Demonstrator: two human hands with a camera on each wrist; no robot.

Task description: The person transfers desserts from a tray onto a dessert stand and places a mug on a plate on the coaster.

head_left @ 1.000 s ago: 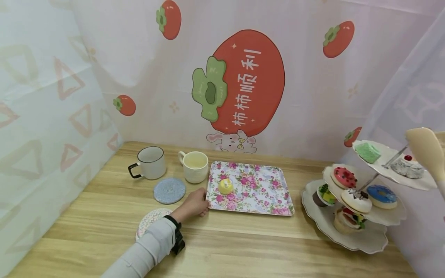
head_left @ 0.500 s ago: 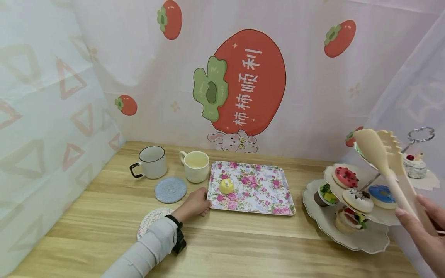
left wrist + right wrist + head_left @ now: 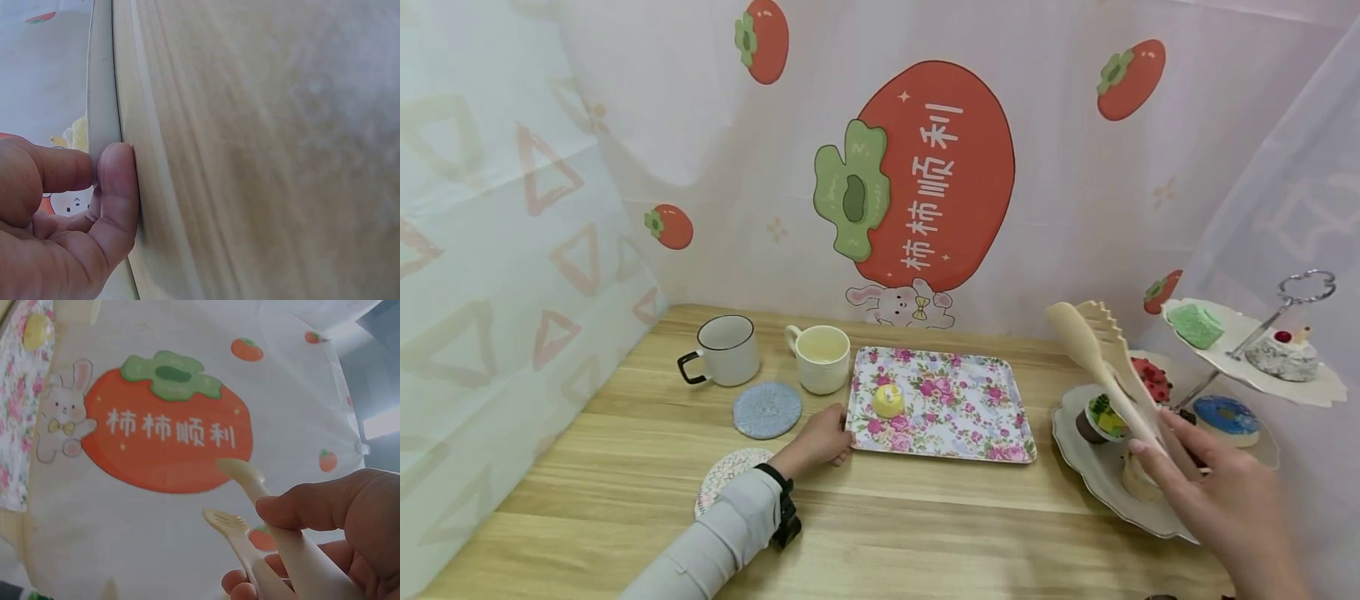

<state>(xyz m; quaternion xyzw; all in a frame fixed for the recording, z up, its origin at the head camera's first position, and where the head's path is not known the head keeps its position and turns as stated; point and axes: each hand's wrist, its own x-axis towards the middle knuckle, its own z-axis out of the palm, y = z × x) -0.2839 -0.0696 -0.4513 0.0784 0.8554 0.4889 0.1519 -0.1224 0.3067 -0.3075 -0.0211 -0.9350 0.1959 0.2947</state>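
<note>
My left hand (image 3: 820, 439) pinches the near left edge of a white floral tray (image 3: 958, 421). In the left wrist view, thumb and finger meet at the tray's rim (image 3: 103, 81). A small yellow cake (image 3: 888, 402) sits on the left part of the tray. Up off the table, my right hand (image 3: 1232, 496) grips beige tongs (image 3: 1122, 404), one arm spoon-shaped and the other slotted like a fork. Their ends are apart with nothing between them, as the right wrist view shows. Behind the tongs and hand stands a three-tier cake stand (image 3: 1277, 371), partly covered by them.
Toy pastries fill the stand, among them a blue donut (image 3: 1225, 417), a green cake (image 3: 1195, 325) and a fruit cup (image 3: 1101, 418). Left of the tray are a cream mug (image 3: 822, 367), a black-rimmed mug (image 3: 727, 354), a blue coaster (image 3: 767, 409) and a patterned coaster (image 3: 718, 479).
The right hand has come in from the right with the tongs, which have moved leftward past the cake stand toward the tray. The left hand and the tray have stayed in place.
</note>
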